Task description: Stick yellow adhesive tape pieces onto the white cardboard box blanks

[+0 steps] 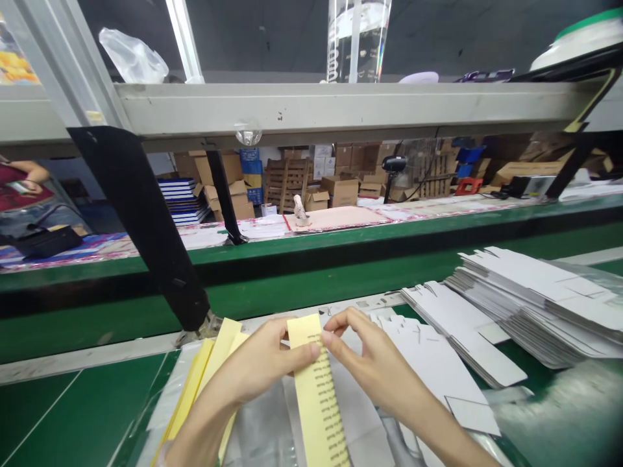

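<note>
A long pale-yellow sticker strip (316,402) with a column of small printed lines along its right side is held upright before me. My left hand (260,363) grips it near the top, thumb in front and fingers behind. At the strip's upper right edge, my right hand (370,353) is closed with thumb and index finger pinched together; whether a label is between those fingertips is hidden. More yellow strips (192,383) lie left of my left wrist. Beneath my hands are clear plastic (263,421) and white paper.
Flat white box blanks (433,357) fan out on the right, with a taller stack (549,298) behind them. Clear plastic bags (564,415) lie at lower right. A black-wrapped post (146,233) and a grey overhead beam (341,107) frame the bench. A person (24,188) is at far left.
</note>
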The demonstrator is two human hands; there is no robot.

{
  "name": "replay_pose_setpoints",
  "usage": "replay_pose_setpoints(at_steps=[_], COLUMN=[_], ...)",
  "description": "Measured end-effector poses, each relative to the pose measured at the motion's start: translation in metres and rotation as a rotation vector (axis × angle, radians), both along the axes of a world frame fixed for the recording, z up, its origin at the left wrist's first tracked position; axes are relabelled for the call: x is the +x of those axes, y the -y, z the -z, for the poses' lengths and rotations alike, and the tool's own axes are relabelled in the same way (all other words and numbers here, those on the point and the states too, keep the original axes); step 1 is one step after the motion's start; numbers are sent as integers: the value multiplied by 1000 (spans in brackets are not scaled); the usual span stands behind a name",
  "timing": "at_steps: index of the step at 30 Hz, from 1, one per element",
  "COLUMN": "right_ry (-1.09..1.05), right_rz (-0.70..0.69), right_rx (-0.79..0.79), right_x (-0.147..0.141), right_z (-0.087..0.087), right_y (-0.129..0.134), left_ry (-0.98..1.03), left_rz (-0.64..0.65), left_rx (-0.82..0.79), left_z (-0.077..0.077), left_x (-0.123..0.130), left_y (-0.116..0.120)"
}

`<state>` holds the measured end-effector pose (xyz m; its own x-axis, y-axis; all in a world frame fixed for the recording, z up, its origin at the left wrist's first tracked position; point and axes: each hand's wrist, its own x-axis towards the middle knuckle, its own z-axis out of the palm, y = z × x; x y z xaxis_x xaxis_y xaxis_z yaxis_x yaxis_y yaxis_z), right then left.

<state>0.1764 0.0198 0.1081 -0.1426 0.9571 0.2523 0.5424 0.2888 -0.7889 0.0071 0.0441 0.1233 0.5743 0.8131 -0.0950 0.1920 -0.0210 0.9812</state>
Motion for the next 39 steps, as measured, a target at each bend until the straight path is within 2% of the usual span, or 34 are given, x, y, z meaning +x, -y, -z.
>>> replay_pose_setpoints(at_steps=[5,10,13,16,18,21,25,30,39], right_ry=[-13,2,-67,-147,-172,-195,-190,-219,-157], right_rz=[21,-2,-62,-105,-114,-110,-116,-158,-140], right_rx=[4,79,32,-60,-156,-322,-428,-499,-467], right_x=[-1,-4,0,10,19,31,38,38,36], right_z=[7,5,-4,-4,7,36,65,76,84], right_y=[-8,0,7,-2,-16,-36,-45,-41,-40], left_ry=[10,-84,-121,-163,-190,-210,-190,-168,-166], left_rz=[15,-21,-62,-65,-31,28,60,56,45], left_rx=[16,50,83,70,17,-88,-178,-208,-214], left_z=[1,4,10,21,33,51,64,66,66], left_x=[0,2,0,-3,-6,-6,-3,-4,-4], left_y=[-1,-3,-5,-11,-17,-26,-33,-35,-34])
